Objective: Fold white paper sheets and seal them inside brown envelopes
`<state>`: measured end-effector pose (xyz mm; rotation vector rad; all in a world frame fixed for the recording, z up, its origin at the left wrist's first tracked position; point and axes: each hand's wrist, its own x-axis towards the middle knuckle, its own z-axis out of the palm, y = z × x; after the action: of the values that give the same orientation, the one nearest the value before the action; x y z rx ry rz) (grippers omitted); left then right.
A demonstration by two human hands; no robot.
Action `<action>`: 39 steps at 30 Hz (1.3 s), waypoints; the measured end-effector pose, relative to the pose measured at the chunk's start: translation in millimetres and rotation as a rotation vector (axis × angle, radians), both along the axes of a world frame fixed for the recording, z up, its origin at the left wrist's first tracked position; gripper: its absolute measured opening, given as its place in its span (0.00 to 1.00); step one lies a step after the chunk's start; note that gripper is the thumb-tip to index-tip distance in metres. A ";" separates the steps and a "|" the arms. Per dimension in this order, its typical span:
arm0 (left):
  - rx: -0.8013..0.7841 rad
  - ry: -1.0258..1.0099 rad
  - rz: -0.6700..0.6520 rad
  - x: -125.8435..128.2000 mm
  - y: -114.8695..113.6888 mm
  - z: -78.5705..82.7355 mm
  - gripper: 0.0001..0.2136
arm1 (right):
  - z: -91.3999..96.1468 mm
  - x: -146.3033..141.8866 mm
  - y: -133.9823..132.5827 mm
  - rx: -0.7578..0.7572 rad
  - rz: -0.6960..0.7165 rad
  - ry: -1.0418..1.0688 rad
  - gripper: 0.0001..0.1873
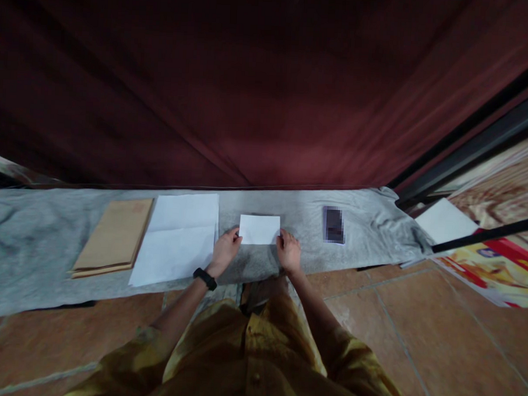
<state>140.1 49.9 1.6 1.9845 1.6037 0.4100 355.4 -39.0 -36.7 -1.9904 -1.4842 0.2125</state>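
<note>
A small folded white paper lies on a grey cloth spread over the floor. My left hand, with a black wristband, pinches the paper's left edge. My right hand pinches its right edge. Both hands have fingers closed on the paper, which rests flat on the cloth. My yellow sleeves and shirt fill the bottom of the view.
A larger white sheet lies left of the hands, and a stack of brown envelopes beyond it. A dark phone lies to the right. White paper and a colourful printed sheet sit far right. A dark red curtain hangs behind.
</note>
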 end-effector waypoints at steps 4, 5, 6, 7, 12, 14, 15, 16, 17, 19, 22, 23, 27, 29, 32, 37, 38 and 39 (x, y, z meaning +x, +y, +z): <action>0.002 0.020 0.010 2.9 -1.3 1.9 0.16 | -1.2 -2.1 -0.4 0.041 -0.012 -0.005 0.18; 0.002 0.022 0.013 3.4 -1.6 1.9 0.16 | -1.3 -2.3 -0.3 0.043 -0.013 -0.007 0.18; 0.001 0.014 0.019 3.8 -1.8 1.6 0.16 | -1.4 -2.5 -0.2 0.039 -0.014 -0.009 0.18; 0.000 -0.002 0.026 4.0 -1.9 0.9 0.16 | -1.4 -2.7 -0.1 0.032 -0.016 -0.011 0.18; -0.002 -0.113 0.042 2.3 -1.2 -4.8 0.11 | -0.6 -2.3 -0.4 0.040 -0.019 -0.006 0.17; -0.004 -0.151 0.034 -0.3 -0.3 -7.0 0.08 | 0.3 -0.4 -1.2 0.054 -0.012 0.027 0.18; -0.006 -0.174 0.028 -2.1 0.3 -8.0 0.06 | 0.8 1.0 -1.7 0.059 -0.005 0.052 0.18; -0.008 -0.199 0.022 -3.9 0.9 -9.1 0.04 | 1.2 2.7 -2.1 0.064 0.006 0.081 0.17; -0.009 -0.223 0.015 -5.9 1.4 -10.2 0.04 | 1.3 4.7 -2.4 0.071 0.020 0.117 0.17; -0.014 -0.270 0.001 -9.6 1.7 -12.8 0.03 | 0.6 8.8 -2.9 0.097 0.052 0.207 0.15; -0.024 -0.334 -0.023 -14.0 -1.9 -16.9 0.04 | -2.8 14.2 -3.8 0.134 0.087 0.358 0.11; -0.027 -0.353 -0.032 -15.2 -4.4 -17.8 0.05 | -4.1 15.5 -4.5 0.139 0.094 0.404 0.10; -0.032 -0.437 -0.117 -19.9 -16.6 -18.0 0.11 | -4.5 18.3 -10.6 0.155 0.146 0.532 0.10; -0.017 -0.455 -0.221 -22.8 -20.9 -16.1 0.14 | -1.5 19.4 -15.8 0.154 0.217 0.502 0.12; 0.005 -0.379 -0.366 -26.9 -22.2 -12.0 0.16 | 3.9 22.2 -24.3 0.110 0.355 0.345 0.16; 0.021 -0.213 -0.463 -28.4 -15.4 -2.7 0.10 | 8.1 27.3 -27.9 0.031 0.417 0.176 0.12; 0.006 -0.184 -0.417 -27.4 -13.7 -0.9 0.08 | 8.6 27.3 -26.2 0.027 0.403 0.178 0.11; -0.017 -0.158 -0.355 -25.9 -12.2 0.6 0.09 | 9.3 26.7 -23.9 0.021 0.372 0.188 0.09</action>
<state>114.2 37.8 2.2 2.1126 1.1266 0.3989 382.0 -62.9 -27.4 -1.6134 -1.7108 0.5232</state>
